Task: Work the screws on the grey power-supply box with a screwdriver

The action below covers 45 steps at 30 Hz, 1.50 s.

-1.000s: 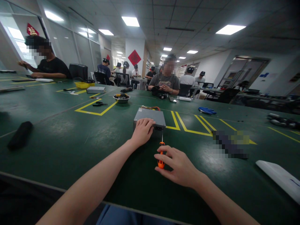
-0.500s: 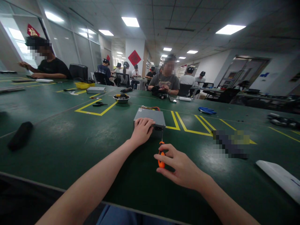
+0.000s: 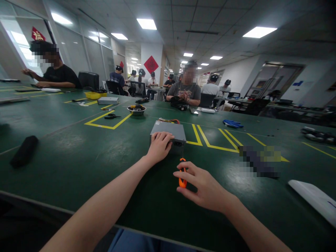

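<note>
A grey metal computer power supply (image 3: 172,130) lies on the green table straight in front of me, its coloured wires (image 3: 168,121) bunched at the far side. My left hand (image 3: 159,147) rests over its top and near edge, fingers closed together and holding it down. In my right hand (image 3: 196,182) is an orange and black screwdriver (image 3: 183,182), its handle between the thumb and the curved fingers. The thin shaft points away from me and reaches the near face of the power supply, close to its right corner. The tip's exact seat is too small to make out.
A metal bowl (image 3: 136,110) with tools stands beyond on the left, near small black pliers-like tools (image 3: 112,116). Blue gloves (image 3: 232,123) and a white object (image 3: 312,201) lie to the right, a black case (image 3: 25,151) to the left. A co-worker (image 3: 185,87) sits across the table.
The screwdriver handle has turned a little in my right hand. My left hand and the power supply keep their place. The co-worker's hands opposite have shifted slightly.
</note>
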Motion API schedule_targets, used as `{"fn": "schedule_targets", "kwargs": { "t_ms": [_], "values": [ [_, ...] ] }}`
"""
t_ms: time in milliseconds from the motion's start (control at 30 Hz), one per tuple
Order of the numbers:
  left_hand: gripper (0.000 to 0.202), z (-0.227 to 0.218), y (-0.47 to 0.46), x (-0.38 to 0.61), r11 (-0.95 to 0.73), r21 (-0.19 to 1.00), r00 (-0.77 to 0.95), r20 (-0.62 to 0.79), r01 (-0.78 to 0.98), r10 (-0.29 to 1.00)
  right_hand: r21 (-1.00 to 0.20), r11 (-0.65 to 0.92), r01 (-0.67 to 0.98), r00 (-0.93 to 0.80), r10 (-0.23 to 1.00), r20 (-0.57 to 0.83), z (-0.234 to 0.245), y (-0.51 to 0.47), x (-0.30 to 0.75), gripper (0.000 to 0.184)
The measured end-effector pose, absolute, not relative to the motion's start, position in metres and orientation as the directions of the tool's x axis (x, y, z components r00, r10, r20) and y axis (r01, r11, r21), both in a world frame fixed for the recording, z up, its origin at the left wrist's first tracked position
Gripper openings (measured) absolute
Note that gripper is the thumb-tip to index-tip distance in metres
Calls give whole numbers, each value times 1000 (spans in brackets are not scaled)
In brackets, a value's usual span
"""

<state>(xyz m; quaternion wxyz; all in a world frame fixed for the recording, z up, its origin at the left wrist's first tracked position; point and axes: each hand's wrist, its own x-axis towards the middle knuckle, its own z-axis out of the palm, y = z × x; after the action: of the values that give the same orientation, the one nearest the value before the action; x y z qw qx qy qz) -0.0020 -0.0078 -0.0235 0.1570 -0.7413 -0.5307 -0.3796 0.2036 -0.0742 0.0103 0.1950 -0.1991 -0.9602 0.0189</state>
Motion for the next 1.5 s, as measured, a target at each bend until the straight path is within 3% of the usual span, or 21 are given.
{"fn": "schedule_targets", "kwargs": {
  "t_ms": [133,333,467,600,700,833,1033,1167,1267,1367,1500],
  "values": [
    [23,-24,-8,-2,-392,172,149,732,904,665,-85,921,380,-817,378,436,6,-72,204,24],
    [23,-23,-7,-3,-398,171,156,730,901,666,-208,904,374,-802,428,418,8,-71,205,26],
    [23,-23,-7,-2,-401,179,153,728,899,668,-134,928,349,-845,373,383,11,-73,204,32],
    [23,-24,-7,-2,-401,177,152,731,899,665,-79,930,360,-822,356,444,7,-70,206,29],
    [23,-24,-7,-2,-401,174,155,730,899,665,-147,910,388,-773,408,486,5,-68,208,28],
    [23,-24,-7,-3,-399,172,155,731,900,665,-219,904,367,-788,427,444,9,-70,207,34],
    [23,-24,-7,-3,-400,169,154,736,901,660,-118,924,364,-841,380,386,8,-72,204,29],
    [23,-24,-7,-3,-399,173,153,733,900,663,-193,907,375,-802,422,423,6,-71,204,23],
    [23,-24,-7,-2,-397,175,152,730,901,666,-233,903,362,-802,429,416,8,-72,205,30],
    [23,-24,-7,-2,-393,178,148,728,902,669,-161,921,355,-835,390,389,9,-73,204,36],
    [23,-24,-7,-2,-392,184,143,727,902,671,-98,924,370,-813,372,448,5,-70,205,29]
  ]
}}
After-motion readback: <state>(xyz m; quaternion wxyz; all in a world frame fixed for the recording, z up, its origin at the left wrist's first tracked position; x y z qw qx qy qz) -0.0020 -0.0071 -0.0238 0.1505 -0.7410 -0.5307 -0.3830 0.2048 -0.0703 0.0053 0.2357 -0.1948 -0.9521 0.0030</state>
